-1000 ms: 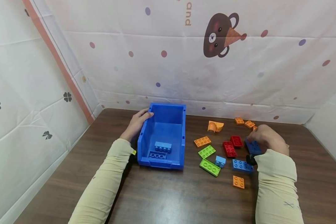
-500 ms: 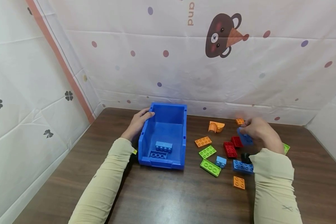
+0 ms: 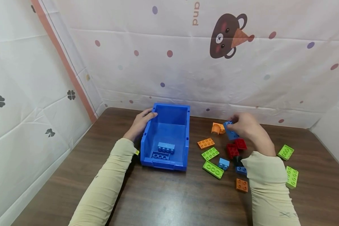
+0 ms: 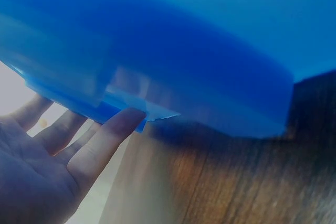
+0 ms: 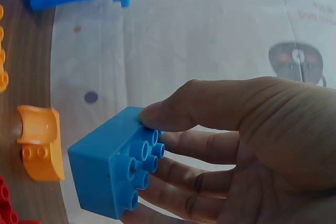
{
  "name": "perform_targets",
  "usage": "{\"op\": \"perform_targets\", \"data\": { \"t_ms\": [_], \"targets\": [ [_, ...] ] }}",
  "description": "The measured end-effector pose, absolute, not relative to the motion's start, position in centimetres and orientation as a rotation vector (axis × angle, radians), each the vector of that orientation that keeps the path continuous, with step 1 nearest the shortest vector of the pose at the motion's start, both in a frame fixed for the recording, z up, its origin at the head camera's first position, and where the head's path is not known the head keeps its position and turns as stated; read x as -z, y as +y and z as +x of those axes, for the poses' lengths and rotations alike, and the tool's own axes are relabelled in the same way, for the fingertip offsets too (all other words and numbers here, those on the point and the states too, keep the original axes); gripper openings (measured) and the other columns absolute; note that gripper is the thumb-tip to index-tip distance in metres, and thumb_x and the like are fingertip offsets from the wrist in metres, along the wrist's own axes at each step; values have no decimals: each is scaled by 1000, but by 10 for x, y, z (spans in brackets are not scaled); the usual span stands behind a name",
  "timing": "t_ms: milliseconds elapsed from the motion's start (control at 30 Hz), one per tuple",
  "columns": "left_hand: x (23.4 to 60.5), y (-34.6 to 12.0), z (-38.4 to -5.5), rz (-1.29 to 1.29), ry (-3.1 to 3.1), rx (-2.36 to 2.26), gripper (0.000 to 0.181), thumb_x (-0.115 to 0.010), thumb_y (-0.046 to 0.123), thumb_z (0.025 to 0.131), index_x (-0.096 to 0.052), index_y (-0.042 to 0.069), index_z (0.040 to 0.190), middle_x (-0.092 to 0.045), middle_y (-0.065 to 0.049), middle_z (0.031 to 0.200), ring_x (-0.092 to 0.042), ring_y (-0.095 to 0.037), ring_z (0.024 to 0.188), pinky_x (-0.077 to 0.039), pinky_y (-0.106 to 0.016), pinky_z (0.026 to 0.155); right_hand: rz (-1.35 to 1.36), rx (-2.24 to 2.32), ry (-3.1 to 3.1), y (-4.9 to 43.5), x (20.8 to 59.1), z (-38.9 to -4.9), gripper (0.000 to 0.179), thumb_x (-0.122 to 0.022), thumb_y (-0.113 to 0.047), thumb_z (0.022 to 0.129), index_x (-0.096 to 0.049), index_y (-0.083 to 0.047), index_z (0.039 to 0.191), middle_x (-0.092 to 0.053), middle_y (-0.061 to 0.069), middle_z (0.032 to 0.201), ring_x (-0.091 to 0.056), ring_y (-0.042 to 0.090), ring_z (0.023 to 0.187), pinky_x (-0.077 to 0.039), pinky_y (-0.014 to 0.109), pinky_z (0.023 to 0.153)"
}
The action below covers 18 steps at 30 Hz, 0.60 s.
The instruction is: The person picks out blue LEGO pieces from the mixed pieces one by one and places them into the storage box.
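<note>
My right hand pinches a blue toy brick between thumb and fingers, its studs turned toward the palm in the right wrist view. In the head view it hovers beside an orange arched block. Two red bricks lie just below this hand. My left hand holds the back left part of a blue bin, the thumb at the rim. In the left wrist view, the bin's wall hides the fingertips. Inside the bin lie a light blue brick and a dark blue brick.
Left of the red bricks are an orange plate and two green ones, with a small blue brick beside them. A square orange piece lies nearer. Two green bricks sit at the right. A printed sheet hangs behind the table.
My right hand has lifted the blue brick from among the pieces and carried it leftward, uncovering the green bricks at the right. The left hand stays on the bin.
</note>
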State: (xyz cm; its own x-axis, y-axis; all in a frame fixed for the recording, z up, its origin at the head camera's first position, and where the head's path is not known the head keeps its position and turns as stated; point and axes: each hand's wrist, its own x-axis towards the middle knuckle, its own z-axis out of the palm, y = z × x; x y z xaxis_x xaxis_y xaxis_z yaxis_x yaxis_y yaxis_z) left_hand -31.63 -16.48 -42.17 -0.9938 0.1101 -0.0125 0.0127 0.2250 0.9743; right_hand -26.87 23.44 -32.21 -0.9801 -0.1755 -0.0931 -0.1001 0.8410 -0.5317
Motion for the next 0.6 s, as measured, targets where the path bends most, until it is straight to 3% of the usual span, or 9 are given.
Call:
{"op": "perform_targets", "data": {
  "t_ms": [233,600],
  "targets": [
    [421,-164,-318,136,2398,-1912,68,-59,51,106,-45,16,162,-49,-16,159,-53,-46,137,-47,-67,107,-355,836,2930,212,314,-265,38,-67,-13,101,-64,13,129,-65,36,123,-66,48,104,-60,58,87],
    [426,-166,-320,114,2396,-1911,68,-60,51,105,-45,17,162,-49,-16,159,-53,-46,137,-47,-67,107,-527,911,2944,176,306,-254,35,-69,-10,102,-65,9,131,-63,33,127,-67,47,112,-63,53,83]
  ]
}}
